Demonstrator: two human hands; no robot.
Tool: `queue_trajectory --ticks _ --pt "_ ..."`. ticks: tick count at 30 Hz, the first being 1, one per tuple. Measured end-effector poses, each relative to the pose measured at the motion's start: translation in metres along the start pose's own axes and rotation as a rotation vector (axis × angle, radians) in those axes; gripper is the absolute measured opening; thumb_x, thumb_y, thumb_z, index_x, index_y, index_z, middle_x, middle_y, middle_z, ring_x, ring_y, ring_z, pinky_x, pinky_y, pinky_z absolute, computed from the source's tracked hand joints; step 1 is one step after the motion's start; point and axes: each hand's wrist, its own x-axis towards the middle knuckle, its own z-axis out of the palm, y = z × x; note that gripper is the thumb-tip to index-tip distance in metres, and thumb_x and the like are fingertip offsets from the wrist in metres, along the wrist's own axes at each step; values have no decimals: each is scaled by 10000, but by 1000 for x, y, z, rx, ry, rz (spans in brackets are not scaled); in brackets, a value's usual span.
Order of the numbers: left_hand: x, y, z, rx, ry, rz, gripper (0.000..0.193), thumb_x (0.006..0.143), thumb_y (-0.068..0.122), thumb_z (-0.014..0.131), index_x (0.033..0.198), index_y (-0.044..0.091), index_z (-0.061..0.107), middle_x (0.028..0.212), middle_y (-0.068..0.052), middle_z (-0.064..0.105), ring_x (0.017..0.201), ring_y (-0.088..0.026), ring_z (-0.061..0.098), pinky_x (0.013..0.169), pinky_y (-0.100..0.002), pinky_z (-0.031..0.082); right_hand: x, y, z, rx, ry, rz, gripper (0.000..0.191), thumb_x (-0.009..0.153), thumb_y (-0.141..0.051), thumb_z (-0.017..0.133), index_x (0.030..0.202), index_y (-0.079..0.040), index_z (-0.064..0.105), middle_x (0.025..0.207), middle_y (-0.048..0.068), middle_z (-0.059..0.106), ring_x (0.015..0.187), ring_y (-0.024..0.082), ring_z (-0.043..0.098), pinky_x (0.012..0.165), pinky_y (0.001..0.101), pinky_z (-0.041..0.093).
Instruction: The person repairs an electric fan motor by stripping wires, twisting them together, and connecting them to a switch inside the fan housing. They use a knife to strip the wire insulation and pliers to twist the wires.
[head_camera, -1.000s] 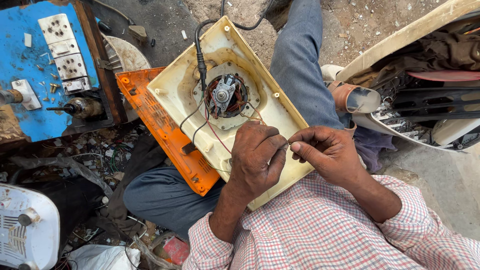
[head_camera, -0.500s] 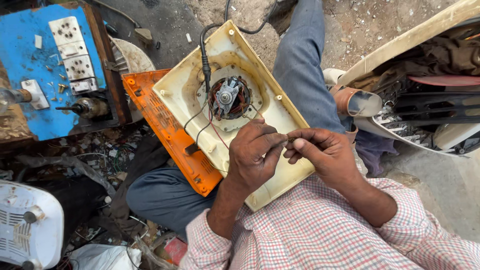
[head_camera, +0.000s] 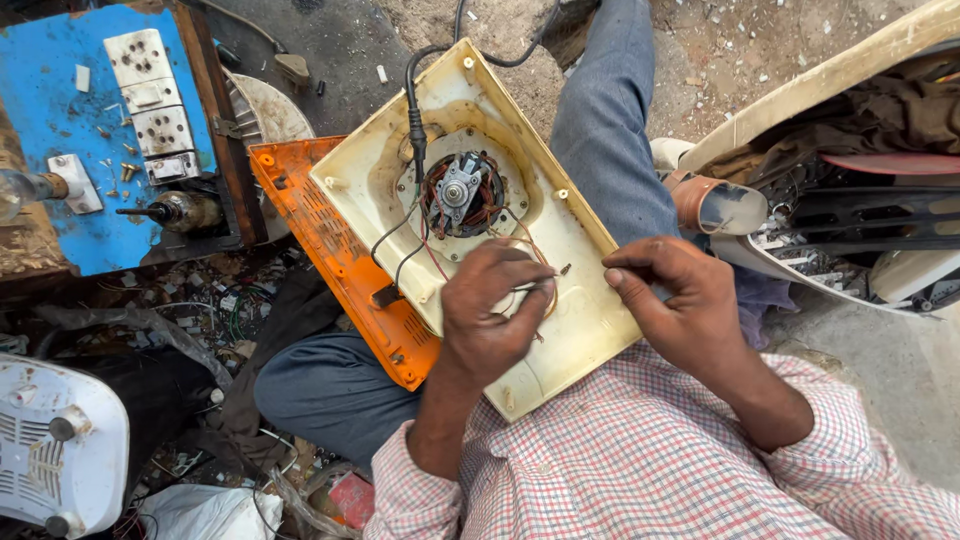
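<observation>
The person sat with a cream plastic housing (head_camera: 560, 300) tilted across the lap, its open inside facing up. At the housing's centre sat a small motor (head_camera: 460, 193) with copper windings showing, and a black cord (head_camera: 415, 110) ran in from twelve o'clock. An orange grille panel (head_camera: 330, 250) lay against the housing's nine o'clock edge.

The left hand (head_camera: 490, 315) rested on the housing at about five o'clock from the motor, fingers curled together and pinching thin wires (head_camera: 535, 285) that ran from the motor. The right hand (head_camera: 675, 295) sat just beside it at three o'clock, its thumb and forefinger pressed together on something thin; a small dark tip showed between the two hands (too small to say what it was). The other fingers were folded in.

At ten o'clock stood a blue board (head_camera: 50, 150) carrying white sockets (head_camera: 150, 105). A white vented casing (head_camera: 55, 450) lay at eight o'clock, among scrap and loose wire on the ground. A pile of cream and black parts (head_camera: 850, 210) sat at two o'clock.
</observation>
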Motion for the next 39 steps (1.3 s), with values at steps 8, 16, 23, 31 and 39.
queue_trajectory --ticks 8,16,23,31,39 --pt "-9 10 -17 84 -38 18 195 841 60 838 994 97 721 906 -61 741 875 -233 729 1081 -442 541 22 -16 24 -952 -136 -667 342 782 -173 679 1095 -53 748 1170 50 676 1148 280 566 934 438 384" --pt "-17 18 -26 21 -52 -58 331 797 96 870 1087 86 710 928 -53 741 935 -216 725 1120 -461 499 30 -25 35 -1002 -359 -628 154 745 -158 684 884 -94 678 925 68 617 1096 309 599 843 463 422" --pt "-27 9 -40 -38 -28 -13 224 821 70 862 1000 102 732 920 -40 737 849 -180 736 1162 -494 503 11 -19 8 155 -239 -3 202 874 24 693 1050 -68 658 912 58 727 764 138 666 636 295 515" --pt "-23 21 -22 171 -4 52 189 861 60 829 1020 52 728 939 -85 742 882 -246 743 1034 -459 586 -18 -45 18 112 -154 -191 225 849 -14 774 1071 -49 771 952 57 776 762 78 733 630 202 579" --pt "-17 26 -15 252 -46 62 187 868 50 806 1034 41 720 947 -89 736 902 -234 741 1058 -471 576 -10 -62 22 -78 -19 -350 174 879 -13 770 1050 -31 743 956 83 744 792 96 724 661 227 574"
